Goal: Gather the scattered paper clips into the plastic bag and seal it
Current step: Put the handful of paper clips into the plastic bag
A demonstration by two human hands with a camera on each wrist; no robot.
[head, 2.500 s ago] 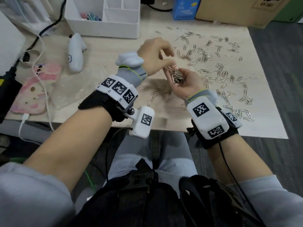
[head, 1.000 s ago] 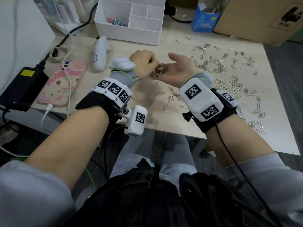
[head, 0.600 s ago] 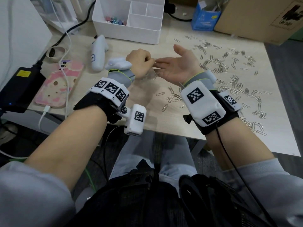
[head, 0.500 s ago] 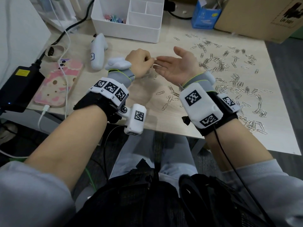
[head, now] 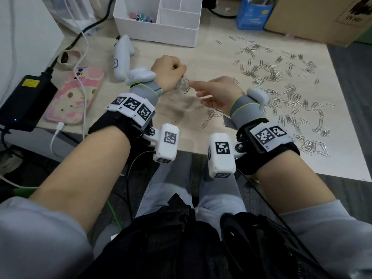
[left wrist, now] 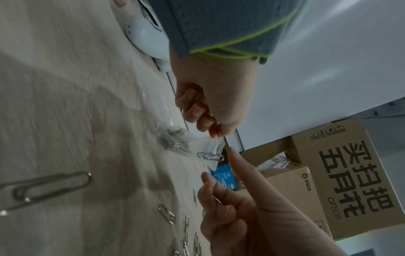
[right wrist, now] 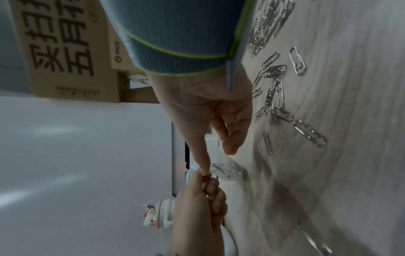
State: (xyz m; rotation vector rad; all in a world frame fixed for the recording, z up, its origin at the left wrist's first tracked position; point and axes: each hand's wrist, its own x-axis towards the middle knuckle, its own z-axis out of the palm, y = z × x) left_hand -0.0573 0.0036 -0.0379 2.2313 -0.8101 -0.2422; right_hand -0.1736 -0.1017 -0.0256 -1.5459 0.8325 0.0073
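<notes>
My left hand [head: 177,71] pinches the top edge of a small clear plastic bag [left wrist: 175,140] just above the table; a clump of paper clips lies inside it. One paper clip [left wrist: 210,156] hangs at the bag's mouth. My right hand [head: 196,88] is turned palm down beside it. Its index finger [left wrist: 238,166] is stretched out and touches the bag's rim next to my left fingertips [right wrist: 208,180]. I see nothing held in the right hand. Many loose paper clips [head: 285,97] lie scattered over the right half of the table [head: 165,49], and a few [head: 209,115] under my right wrist.
A white compartment organizer [head: 161,23] stands at the back. A white controller [head: 121,57], a pink phone [head: 76,97] on a cable and a black power brick [head: 24,99] lie to the left. A blue box [head: 253,15] and a cardboard box [head: 322,17] stand at the back right.
My right hand held a cupped heap of clips palm up, tipped it at the bag, then opened empty. Now it has turned palm down with its index finger at the bag's mouth.
</notes>
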